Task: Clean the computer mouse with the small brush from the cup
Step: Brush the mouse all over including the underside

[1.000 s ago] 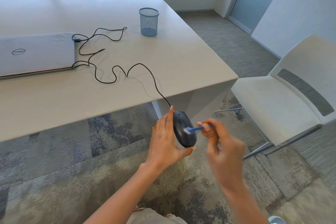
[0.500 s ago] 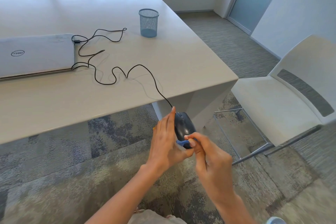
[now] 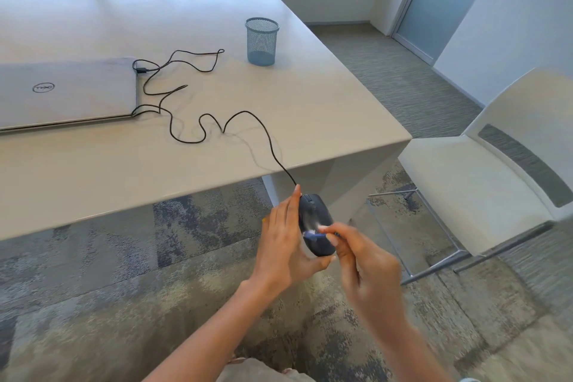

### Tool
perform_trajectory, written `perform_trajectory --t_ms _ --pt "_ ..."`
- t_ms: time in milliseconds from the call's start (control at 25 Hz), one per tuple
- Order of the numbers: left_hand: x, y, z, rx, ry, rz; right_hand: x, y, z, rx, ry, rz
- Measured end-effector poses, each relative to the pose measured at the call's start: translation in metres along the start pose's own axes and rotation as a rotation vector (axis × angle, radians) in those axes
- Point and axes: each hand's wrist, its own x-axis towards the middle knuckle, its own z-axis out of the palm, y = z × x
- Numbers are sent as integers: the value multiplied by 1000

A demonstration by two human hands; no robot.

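Observation:
A black wired computer mouse (image 3: 313,216) is held off the table's front edge, over the carpet, by my left hand (image 3: 283,245), which cradles it from the left and below. My right hand (image 3: 364,270) pinches a small blue brush (image 3: 313,235), whose tip rests on the lower half of the mouse's back. The hand is blurred from motion. The mouse's black cable (image 3: 248,121) runs up over the table edge in loose loops. The blue mesh cup (image 3: 262,41) stands upright on the table, far from both hands.
A closed grey laptop (image 3: 65,93) lies at the left of the white table (image 3: 310,108), with the cable plugged into its right side. A white chair (image 3: 483,170) stands to the right of the table corner. Patterned carpet lies below my hands.
My right hand swept the brush down the mouse's back toward its lower end, then came back up slightly to the right. The left hand has kept the mouse nearly still.

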Motion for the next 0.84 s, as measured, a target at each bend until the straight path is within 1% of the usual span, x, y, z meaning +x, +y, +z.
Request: perform_trajectory --t_ms 120,240,440,520,560,680,760,840 --pt "0 -1 1 13 -13 -18 4 -4 -1 48 -50 -10" --pt "0 -1 1 15 -10 4 19 -3 -3 -1 -89 -37" --pt "-3 7 2 -19 -26 45 56 6 0 -20 -53 -102" --pt "-3 7 1 -39 -23 44 67 8 -1 -44 -70 -143" --pt "-3 7 -1 -46 -21 41 69 8 -3 -36 -115 -173" --pt "1 0 -6 -28 -13 40 68 11 -15 -1 -326 -237" --pt "-1 -4 -7 -1 -23 37 71 14 -27 26 -439 -204" --pt "-4 -7 -7 0 -34 29 78 14 -38 48 -491 -194"
